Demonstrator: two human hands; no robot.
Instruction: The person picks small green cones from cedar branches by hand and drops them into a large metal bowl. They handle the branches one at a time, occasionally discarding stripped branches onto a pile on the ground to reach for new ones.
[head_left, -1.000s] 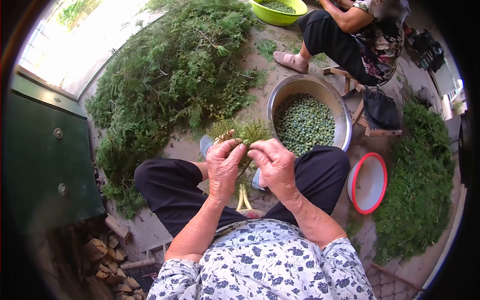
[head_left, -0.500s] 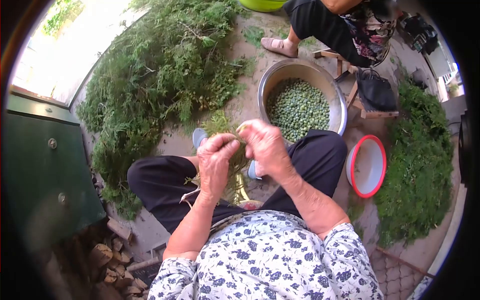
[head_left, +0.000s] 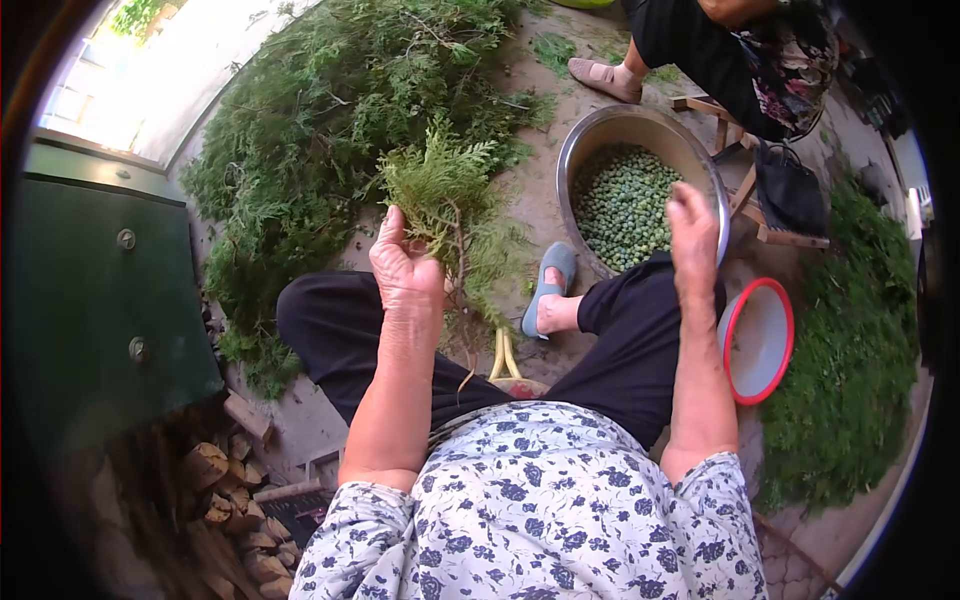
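Observation:
My left hand [head_left: 408, 262] is closed around a leafy evergreen branch [head_left: 440, 195], held upright over my lap with its thin bare stem hanging down. Over the right side of a large metal basin [head_left: 570, 165] is my right hand [head_left: 693, 235], its fingers bent and drawn together at the tips. Whatever may be between those fingertips is too small to make out. Many small round green cones [head_left: 625, 205] lie inside the basin.
A big heap of evergreen branches [head_left: 310, 150] lies ahead to the left, with more greenery [head_left: 835, 370] at right. A red-rimmed bowl [head_left: 765, 345] leans beside my right knee. Another person [head_left: 690, 60] sits beyond the basin. A green cabinet [head_left: 100, 300] and split firewood [head_left: 215, 470] are at left.
My hands, close together at the branch before, are now apart. The right hand has moved right to the basin; the left has turned and raised the branch. The view has shifted slightly.

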